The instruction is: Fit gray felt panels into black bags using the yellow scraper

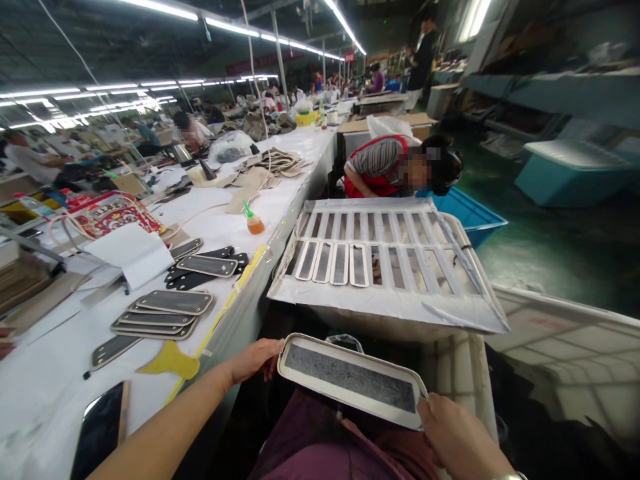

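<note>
In front of my lap I hold a long panel with rounded ends (350,377), cream-coloured with a dark grey strip along its middle. My left hand (265,357) is closed on its left end, the thumb at the rim. At the opposite, lower end, my right hand (453,427) grips the corner with bent fingers. The panel tilts down to the right. Beyond it, a white slotted rack (385,300) carries several similar smaller-looking panels (340,263) side by side in its front row. Finished-looking dark strips with pale edging (175,302) lie stacked on the table to my left.
On the white table (205,213) are a yellow flat piece (173,360), a phone (100,427), a green-tipped bottle (254,223) and a patterned bag (115,217). A co-worker in a red apron (377,167) bends behind the rack. Pale bins (565,333) stand to the right.
</note>
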`<state>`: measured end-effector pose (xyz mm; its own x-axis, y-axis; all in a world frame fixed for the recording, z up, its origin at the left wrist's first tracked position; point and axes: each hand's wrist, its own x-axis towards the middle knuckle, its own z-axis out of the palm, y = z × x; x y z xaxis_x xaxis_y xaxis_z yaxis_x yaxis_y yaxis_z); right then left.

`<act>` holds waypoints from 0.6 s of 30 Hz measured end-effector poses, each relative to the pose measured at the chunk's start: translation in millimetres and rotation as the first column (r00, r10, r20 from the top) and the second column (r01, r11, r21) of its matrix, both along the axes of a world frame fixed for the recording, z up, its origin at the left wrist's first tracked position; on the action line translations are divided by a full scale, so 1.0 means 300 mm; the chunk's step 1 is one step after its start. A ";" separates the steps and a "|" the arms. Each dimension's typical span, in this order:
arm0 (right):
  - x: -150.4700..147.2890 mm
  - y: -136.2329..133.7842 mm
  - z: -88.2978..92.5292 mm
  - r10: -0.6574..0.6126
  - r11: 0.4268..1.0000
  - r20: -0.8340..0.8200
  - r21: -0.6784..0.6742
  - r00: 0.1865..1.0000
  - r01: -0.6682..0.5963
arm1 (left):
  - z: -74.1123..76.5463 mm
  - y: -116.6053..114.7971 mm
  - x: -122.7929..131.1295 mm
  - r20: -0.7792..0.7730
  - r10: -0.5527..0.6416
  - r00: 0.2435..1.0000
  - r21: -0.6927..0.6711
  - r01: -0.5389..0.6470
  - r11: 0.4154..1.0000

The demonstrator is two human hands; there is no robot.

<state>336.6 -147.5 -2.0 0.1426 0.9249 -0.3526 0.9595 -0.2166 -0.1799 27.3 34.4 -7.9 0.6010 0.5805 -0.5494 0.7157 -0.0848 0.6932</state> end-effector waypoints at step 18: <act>0.003 0.008 0.020 -0.069 0.995 -0.103 -0.078 0.992 0.061 | 0.005 0.034 -0.005 0.076 -0.011 0.997 -0.204 0.026 0.979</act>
<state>337.3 -145.0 4.0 0.1595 0.8855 -0.4364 0.9195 -0.2941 -0.2608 25.7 44.6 -6.3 0.6541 0.4490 -0.6088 0.6613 0.0514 0.7484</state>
